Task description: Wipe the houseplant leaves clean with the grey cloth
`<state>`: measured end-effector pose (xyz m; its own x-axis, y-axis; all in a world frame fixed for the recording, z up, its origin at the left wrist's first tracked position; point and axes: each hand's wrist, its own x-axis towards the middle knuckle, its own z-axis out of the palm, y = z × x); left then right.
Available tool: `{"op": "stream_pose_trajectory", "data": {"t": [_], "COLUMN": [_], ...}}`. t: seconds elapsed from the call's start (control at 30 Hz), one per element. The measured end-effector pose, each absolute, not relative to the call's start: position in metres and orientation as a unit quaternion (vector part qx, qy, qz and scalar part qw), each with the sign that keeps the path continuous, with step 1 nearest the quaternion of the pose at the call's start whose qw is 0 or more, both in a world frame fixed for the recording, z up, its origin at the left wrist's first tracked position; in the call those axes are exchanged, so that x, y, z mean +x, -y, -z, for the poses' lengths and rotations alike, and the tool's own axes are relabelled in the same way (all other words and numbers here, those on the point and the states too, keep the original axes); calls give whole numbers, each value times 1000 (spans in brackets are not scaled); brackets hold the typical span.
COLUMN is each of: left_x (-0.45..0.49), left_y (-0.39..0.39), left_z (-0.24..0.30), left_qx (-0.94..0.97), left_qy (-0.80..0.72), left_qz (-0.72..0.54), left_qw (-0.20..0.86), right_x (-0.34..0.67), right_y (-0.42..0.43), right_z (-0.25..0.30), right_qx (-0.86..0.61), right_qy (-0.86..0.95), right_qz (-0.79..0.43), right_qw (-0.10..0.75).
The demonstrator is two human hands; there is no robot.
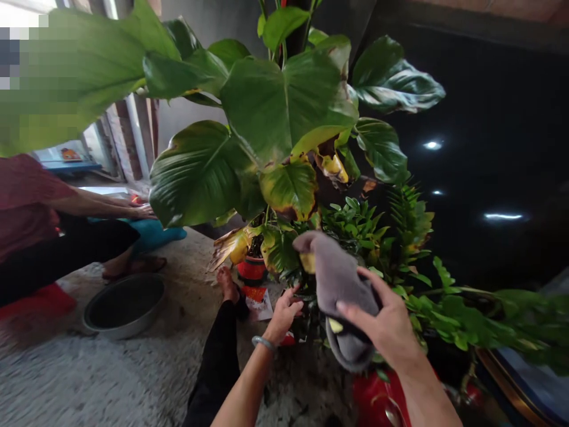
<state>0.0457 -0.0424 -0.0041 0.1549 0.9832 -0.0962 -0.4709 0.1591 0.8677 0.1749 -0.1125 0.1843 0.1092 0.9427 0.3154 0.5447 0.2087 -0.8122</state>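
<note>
My right hand [384, 317] grips a soft grey cloth [335, 273], folded, with its upper end flopping to the left. Small yellow patches show against the cloth; whether they belong to it I cannot tell. To its left, my left hand [287, 311] has its fingers stretched toward the low foliage and holds nothing; a bracelet [263, 342] circles that wrist. Above both hands spreads a large-leaved potted plant [284, 107], some leaves yellow and brown at the edges. Its red pot [252, 270] stands on the floor behind my left hand.
A person in a red top [31, 201] sits at the left, arms held forward. A metal basin [124, 305] rests on the rough concrete floor [66, 379]. Smaller green plants [360, 228] fill the right side, beside a dark glossy surface [480, 148]. Something red [380, 400] lies below my right hand.
</note>
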Motion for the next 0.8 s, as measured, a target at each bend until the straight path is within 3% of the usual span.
{"op": "stream_pose_trajectory", "data": {"t": [0.1,0.27,0.33,0.43,0.53,0.6,0.8], "left_x": [50,50,46,39,36,37,41], "left_y": [44,51,52,53,54,55,57], "left_z": [-5,-5,0,6,7,5,1], "left_qx": [333,333,331,322,332,341,399], "left_qy": [-345,-313,-336,-376,-387,-385,-330], "left_qz": [-566,-578,-562,-553,-553,-545,-535], "left_qw": [671,676,680,670,659,662,668], "right_x": [162,154,166,185,188,180,180], "right_y": [81,87,109,128,114,96,109], "right_z": [-180,-134,-134,-161,-186,-186,-140], "right_qx": [-586,-639,-648,-642,-630,-619,-660], "right_qy": [630,682,669,645,613,612,675], "right_qz": [-176,-247,-277,-280,-191,-157,-243], "right_qw": [478,256,235,306,437,466,223]}}
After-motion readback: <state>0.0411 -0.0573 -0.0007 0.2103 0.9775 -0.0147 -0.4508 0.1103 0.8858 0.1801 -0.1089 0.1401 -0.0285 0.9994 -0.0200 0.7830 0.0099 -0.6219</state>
